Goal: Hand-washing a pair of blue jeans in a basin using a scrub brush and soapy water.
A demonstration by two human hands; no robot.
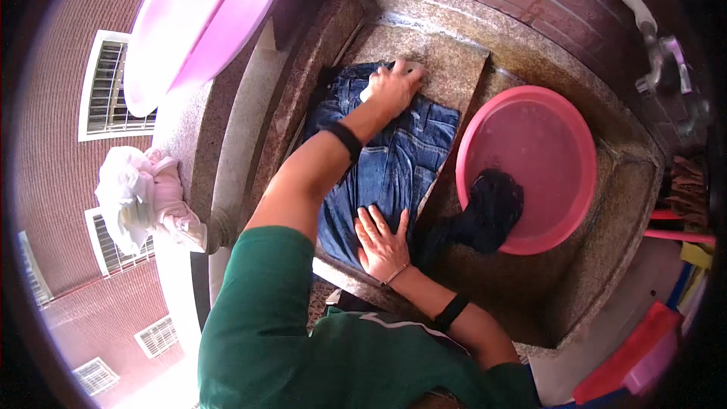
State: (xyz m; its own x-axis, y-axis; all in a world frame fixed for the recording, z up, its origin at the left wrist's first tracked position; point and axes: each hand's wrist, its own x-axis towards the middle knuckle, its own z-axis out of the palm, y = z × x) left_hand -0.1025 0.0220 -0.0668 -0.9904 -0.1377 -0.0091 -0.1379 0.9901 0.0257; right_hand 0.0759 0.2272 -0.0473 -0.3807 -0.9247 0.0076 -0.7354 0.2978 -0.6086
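Note:
Blue denim jeans (pixel 369 173) lie spread over a sloping stone slab (pixel 406 45) in a stone wash trough. Near their waistband, my left hand (pixel 392 88) has its fingers curled around a small pale object (pixel 416 67), mostly hidden by the hand. My right hand (pixel 383 247) presses flat on the lower part of the jeans, fingers apart. To the right stands a pink plastic basin (pixel 545 153) of cloudy water. Dark wet cloth (pixel 491 210) hangs over its near-left rim; whether it joins the jeans I cannot tell.
A metal tap (pixel 661 68) sticks out at the upper right. The trough's raised rim (pixel 616 105) runs around the work. On the left ledge lie white and pale pink cloths (pixel 153 199), below a large pink plastic item (pixel 210 23). Red and pink items (pixel 630 352) stand at the lower right.

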